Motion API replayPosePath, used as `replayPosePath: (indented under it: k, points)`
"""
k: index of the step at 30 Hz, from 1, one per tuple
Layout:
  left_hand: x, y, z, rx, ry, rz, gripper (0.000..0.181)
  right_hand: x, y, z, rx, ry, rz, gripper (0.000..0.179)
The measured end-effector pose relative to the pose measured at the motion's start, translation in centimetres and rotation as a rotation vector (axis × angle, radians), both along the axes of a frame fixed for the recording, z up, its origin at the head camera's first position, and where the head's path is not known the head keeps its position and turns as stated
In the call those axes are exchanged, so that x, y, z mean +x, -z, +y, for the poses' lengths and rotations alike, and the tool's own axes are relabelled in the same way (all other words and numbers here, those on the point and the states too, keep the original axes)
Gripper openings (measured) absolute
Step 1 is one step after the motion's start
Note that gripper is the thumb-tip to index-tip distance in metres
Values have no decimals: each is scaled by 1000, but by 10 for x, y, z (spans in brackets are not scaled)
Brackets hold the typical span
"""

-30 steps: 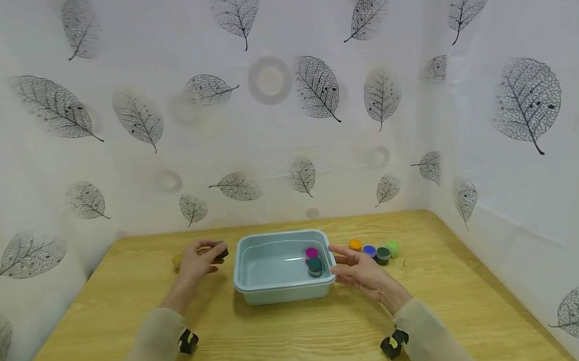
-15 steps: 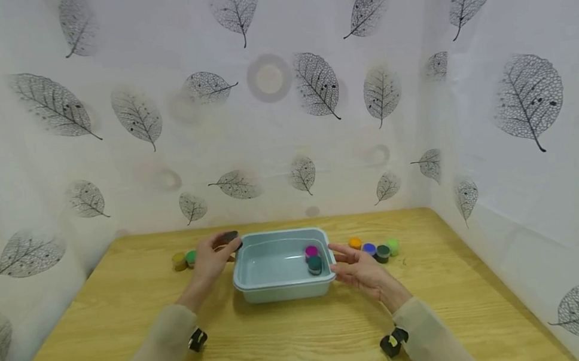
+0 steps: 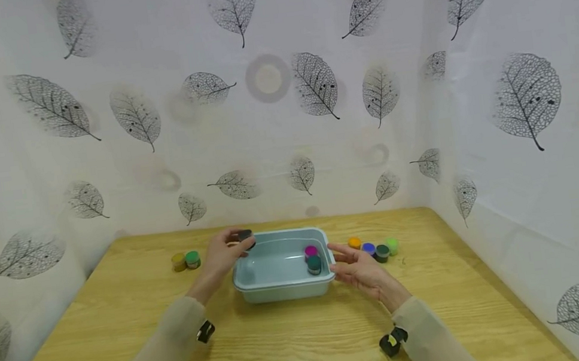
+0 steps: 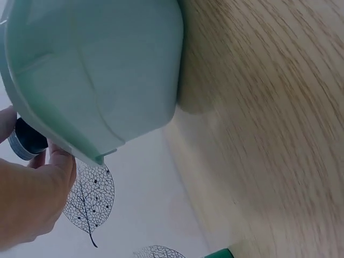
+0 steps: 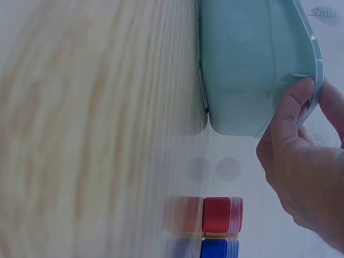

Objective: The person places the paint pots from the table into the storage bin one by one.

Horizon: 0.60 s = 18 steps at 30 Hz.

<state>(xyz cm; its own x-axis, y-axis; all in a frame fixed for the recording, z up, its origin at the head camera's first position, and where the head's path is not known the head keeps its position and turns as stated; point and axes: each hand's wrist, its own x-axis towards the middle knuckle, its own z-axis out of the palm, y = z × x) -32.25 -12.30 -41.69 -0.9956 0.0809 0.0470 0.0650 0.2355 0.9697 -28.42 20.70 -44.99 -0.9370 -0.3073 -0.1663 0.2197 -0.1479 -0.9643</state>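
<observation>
My left hand (image 3: 225, 251) pinches a small black paint jar (image 3: 246, 237) between thumb and fingers, over the left rim of a pale blue-green plastic basin (image 3: 292, 291). In the left wrist view the black jar (image 4: 28, 138) shows beside the basin's rim, partly covered by the fingers. My right hand (image 3: 363, 271) holds the basin's right rim, with fingers on both sides of the edge in the right wrist view. Inside the basin, toward its right end, sit a magenta jar (image 3: 311, 252) and a dark teal jar (image 3: 314, 265).
Left of the basin stand a yellow-brown jar (image 3: 178, 262) and a green jar (image 3: 192, 259). To its right are an orange jar (image 3: 354, 243), a blue jar (image 3: 368, 249), a dark green jar (image 3: 382, 253) and a light green jar (image 3: 392, 245). A red jar (image 5: 216, 214) shows in the right wrist view.
My left hand has carried the black jar rightward from beside the basin to over its left rim, uncovering the green jar on the left. The right hand has stayed at the rim.
</observation>
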Motion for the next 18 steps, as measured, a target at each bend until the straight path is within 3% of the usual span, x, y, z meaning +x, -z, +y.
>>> replayPosePath:
  k: [6,18]
  points:
    - [-5,0,9,-32,-14,-25,53,-1,-1,1,12,3,-1,64]
    - [-10,-1,33,-43,-18,2,49,1,-2,0,-15,-5,-8,66]
